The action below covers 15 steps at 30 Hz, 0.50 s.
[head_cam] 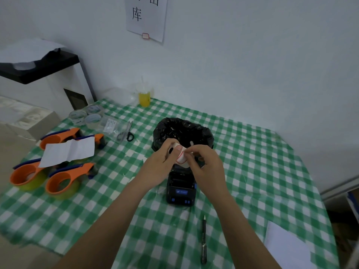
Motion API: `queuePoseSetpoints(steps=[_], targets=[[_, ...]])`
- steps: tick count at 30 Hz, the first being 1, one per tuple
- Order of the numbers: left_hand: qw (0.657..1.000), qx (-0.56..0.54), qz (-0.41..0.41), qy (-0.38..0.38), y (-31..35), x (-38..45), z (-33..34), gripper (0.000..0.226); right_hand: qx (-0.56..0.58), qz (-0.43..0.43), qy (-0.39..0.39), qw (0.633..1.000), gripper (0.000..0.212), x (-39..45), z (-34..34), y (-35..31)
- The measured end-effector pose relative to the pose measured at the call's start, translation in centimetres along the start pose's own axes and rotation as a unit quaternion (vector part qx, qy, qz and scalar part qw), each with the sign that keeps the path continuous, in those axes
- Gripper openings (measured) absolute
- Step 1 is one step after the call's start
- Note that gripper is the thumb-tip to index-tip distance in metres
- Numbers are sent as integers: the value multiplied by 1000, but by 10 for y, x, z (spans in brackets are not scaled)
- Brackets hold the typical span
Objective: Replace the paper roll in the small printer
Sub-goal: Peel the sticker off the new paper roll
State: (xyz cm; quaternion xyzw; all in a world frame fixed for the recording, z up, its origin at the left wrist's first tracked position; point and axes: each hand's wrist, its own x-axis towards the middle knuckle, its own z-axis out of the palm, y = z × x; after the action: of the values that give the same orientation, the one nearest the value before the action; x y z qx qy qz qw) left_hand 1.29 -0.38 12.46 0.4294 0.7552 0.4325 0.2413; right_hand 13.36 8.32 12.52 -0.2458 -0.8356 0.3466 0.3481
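A small black printer (181,189) with blue buttons sits on the green checked table, its lid open toward the far side. Just above it, my left hand (163,162) grips a white paper roll (179,157) whose labels have red borders. My right hand (206,164) pinches the loose end of that roll with thumb and fingers. Both hands hover between the printer and the bin. The printer's paper bay is partly hidden behind my hands.
A small bin with a black bag (182,133) stands right behind the hands. A pen (204,237) lies near the front. Orange tape dispensers (64,183), a paper sheet (68,151), tape rolls (85,116) and scissors (127,133) are at left. A yellow drink (144,98) stands by the wall.
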Motion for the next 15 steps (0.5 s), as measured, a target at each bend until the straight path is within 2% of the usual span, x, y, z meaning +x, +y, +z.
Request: queuePoseSetpoints(steps=[4, 8, 11, 15], targets=[[1000, -11, -2, -4, 0, 3, 2, 44, 20, 44, -22, 999, 11, 5, -1, 3], [1000, 1, 0, -13, -2, 7, 3, 36, -31, 27, -22, 999, 7, 9, -1, 5], [1000, -2, 0, -19, -4, 10, 4, 42, -84, -11, -16, 996, 9, 10, 1, 7], [999, -31, 3, -25, -5, 12, 3, 41, -88, -10, -9, 996, 10, 8, 3, 11]])
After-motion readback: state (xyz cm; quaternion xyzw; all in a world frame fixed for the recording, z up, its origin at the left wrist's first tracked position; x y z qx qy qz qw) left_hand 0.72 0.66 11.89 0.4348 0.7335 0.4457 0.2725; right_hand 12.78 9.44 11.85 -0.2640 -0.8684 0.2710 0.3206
